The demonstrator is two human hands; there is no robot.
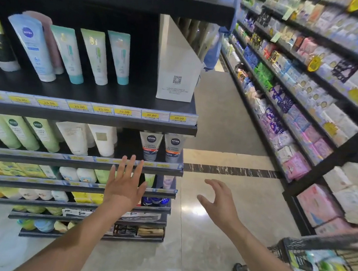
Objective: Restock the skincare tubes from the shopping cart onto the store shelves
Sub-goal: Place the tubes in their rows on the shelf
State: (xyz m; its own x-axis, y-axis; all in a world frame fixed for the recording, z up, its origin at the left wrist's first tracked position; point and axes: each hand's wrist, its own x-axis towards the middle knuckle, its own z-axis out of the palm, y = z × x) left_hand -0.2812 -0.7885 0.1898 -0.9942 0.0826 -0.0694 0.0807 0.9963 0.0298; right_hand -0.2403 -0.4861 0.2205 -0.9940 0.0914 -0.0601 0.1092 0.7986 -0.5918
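**Empty hands raised before the skincare shelves, cart at the right**

The left half of the view is filled by a dark shelving unit [83, 91] with several tiers, each edged with yellow price labels. Across the aisle, a second long run of shelves [316, 89] is seen, packed with boxed and wrapped goods in pink, purple and white. Between the two, a pale polished floor [220, 122] crossed by a dark marbled strip is shown.

At the lower right corner, the wire shopping cart [308, 250] is cut off by the frame; its contents are blurred, and only bright yellow, green and orange packaging can be made out inside it.

On the upper tier, a white cardboard display box [177, 71] is stood at the right end, with a row of skincare tubes [97, 56] leaned cap-down to its left. On the tier below, two grey tubes [161, 146] are stood near the right end, beside pale green and white ones.

The left hand [125, 187] is held flat with fingers spread wide, in front of the lower tiers, and nothing is gripped. The right hand [219, 199] is held over the floor with fingers loosely curled apart, and is likewise empty.
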